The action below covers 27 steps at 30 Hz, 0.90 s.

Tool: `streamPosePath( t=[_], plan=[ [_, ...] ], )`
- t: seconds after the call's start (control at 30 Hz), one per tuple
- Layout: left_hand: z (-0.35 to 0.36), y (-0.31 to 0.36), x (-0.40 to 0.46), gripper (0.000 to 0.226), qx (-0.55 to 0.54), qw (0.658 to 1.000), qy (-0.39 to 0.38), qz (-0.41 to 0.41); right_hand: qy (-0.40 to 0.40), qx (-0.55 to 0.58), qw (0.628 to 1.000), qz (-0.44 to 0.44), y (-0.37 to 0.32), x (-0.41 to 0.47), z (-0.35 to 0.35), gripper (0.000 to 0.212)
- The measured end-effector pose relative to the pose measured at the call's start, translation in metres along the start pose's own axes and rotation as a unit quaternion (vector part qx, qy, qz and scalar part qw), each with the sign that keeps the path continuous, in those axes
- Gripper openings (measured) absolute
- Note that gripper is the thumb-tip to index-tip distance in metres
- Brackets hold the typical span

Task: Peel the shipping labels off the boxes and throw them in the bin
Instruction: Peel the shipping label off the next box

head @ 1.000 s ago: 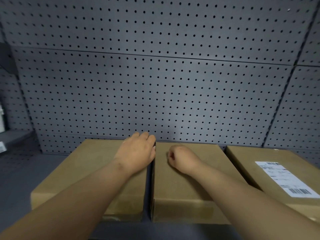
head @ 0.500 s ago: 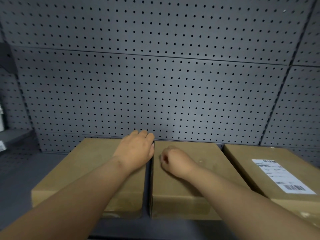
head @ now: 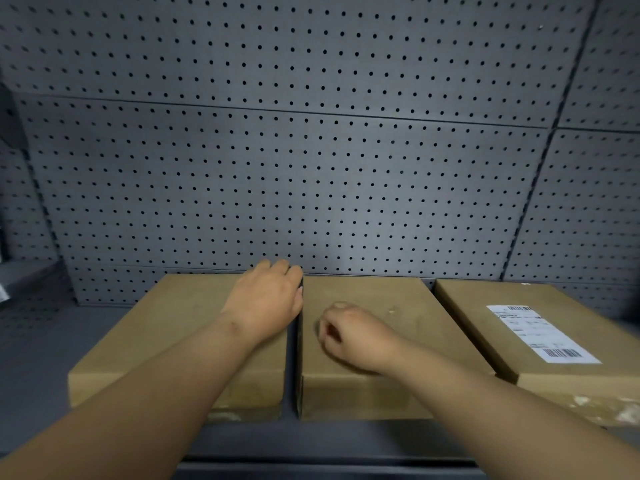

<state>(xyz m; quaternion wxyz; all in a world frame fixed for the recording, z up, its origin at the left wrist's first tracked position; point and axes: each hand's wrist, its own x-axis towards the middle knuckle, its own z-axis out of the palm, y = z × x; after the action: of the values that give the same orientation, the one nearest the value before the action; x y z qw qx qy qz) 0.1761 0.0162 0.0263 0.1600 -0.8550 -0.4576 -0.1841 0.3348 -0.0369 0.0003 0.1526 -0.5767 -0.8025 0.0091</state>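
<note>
Head view: three boxes in a row on shelf (head: 41, 358). Left hand (head: 266, 299) flat on left box (head: 166, 334), fingers straight, reaching over far right edge toward gap, likely bracing. Right hand (head: 353, 336) curled over middle box (head: 363, 306); contents, if any, cannot be told. Remaining label (head: 540, 332) at 3 o'clock on right box (head: 519, 320), untouched. Bin not visible. Compared with half a second earlier: right hand drawn slightly nearer; left hand unchanged.
</note>
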Motion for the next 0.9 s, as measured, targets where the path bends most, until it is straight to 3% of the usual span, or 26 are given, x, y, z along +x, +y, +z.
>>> streamPosePath(
  t=[0.1,0.33,0.47,0.53,0.73,0.9],
  plan=[
    [-0.001,0.002,-0.003,0.025,-0.004,1.000,0.000,0.001,-0.039,0.014,0.999,-0.030,-0.005,-0.010,-0.003,0.013],
    [-0.004,0.003,-0.014,0.025,-0.023,1.000,0.002,0.003,0.029,-0.049,0.991,0.117,0.019,-0.019,-0.011,0.023],
    [-0.003,0.006,-0.014,0.025,-0.024,1.000,-0.004,0.001,0.000,0.001,1.000,0.003,-0.018,-0.025,0.004,0.015],
    [-0.003,0.008,-0.016,0.025,-0.024,1.000,-0.005,0.006,-0.022,0.007,1.000,-0.011,-0.016,-0.029,0.000,0.013],
    [-0.003,0.010,-0.016,0.025,-0.028,1.000,-0.002,0.013,0.033,-0.047,0.988,0.143,0.035,-0.038,-0.015,0.018],
    [0.001,0.012,-0.011,0.025,-0.033,0.999,-0.012,0.005,0.004,-0.003,1.000,0.004,0.001,-0.043,0.000,0.012]
  ],
)
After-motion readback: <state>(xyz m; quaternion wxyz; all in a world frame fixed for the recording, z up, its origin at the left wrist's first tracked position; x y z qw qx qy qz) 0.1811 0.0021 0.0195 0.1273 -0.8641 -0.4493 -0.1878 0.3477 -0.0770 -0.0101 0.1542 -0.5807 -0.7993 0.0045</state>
